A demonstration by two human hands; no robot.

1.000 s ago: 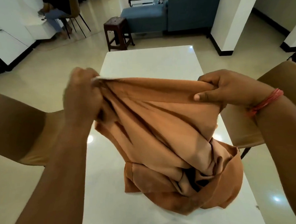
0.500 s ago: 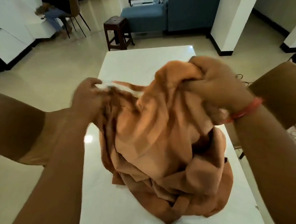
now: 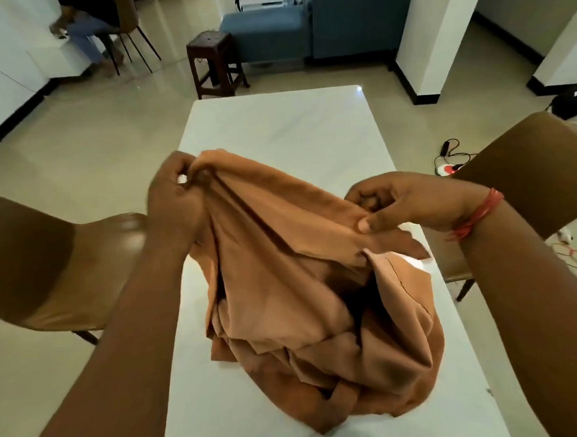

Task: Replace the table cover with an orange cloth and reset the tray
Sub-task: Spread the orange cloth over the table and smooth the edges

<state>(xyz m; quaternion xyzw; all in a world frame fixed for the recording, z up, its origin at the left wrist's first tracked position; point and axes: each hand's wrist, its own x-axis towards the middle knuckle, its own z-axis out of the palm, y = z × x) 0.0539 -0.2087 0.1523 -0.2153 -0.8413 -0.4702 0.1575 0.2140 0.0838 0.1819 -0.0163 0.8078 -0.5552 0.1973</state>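
Observation:
A bunched orange cloth [image 3: 305, 304] is heaped on the near half of a white table [image 3: 282, 125], with its upper part lifted off the surface. My left hand [image 3: 176, 200] grips one gathered edge of the cloth at the upper left. My right hand [image 3: 410, 202] pinches another fold between thumb and fingers at the right, a red thread band on its wrist. The cloth stretches between both hands and sags in deep folds down to the table. No tray is in view.
Brown chairs stand on both sides, one at the left [image 3: 92, 272] and one at the right [image 3: 525, 179]. A dark wooden stool [image 3: 215, 61] and a blue sofa [image 3: 317, 23] lie beyond the table. A person sits at the far left [image 3: 86, 25]. Cables and a power strip [image 3: 451, 166] lie on the floor at right.
My right hand let the cloth's bunched top drop and moved right and down, now pinching a fold lower. The cloth spread wider between both hands. My left hand kept its grip.

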